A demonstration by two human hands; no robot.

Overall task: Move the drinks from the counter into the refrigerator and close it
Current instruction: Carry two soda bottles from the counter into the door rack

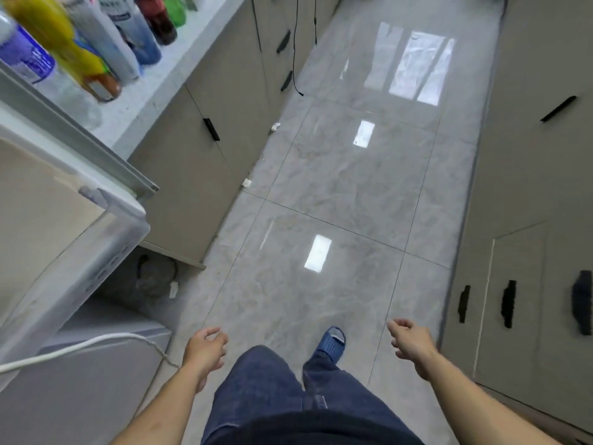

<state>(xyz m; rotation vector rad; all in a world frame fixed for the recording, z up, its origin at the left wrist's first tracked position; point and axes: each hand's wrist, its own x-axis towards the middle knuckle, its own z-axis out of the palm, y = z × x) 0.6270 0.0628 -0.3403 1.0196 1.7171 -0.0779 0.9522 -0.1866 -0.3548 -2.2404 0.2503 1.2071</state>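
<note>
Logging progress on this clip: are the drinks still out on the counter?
Out. The bottles stand grouped on the counter; both hands hang empty.

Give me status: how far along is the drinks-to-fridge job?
Done: nothing visible. The bottles stand on the counter. In hand: nothing; left hand and right hand hang empty, fingers loosely curled. The refrigerator door stands open. Left: all the moving, then closing.

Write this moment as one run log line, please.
left hand: empty, loose | right hand: empty, loose | bottles: on counter | refrigerator door: open
</note>
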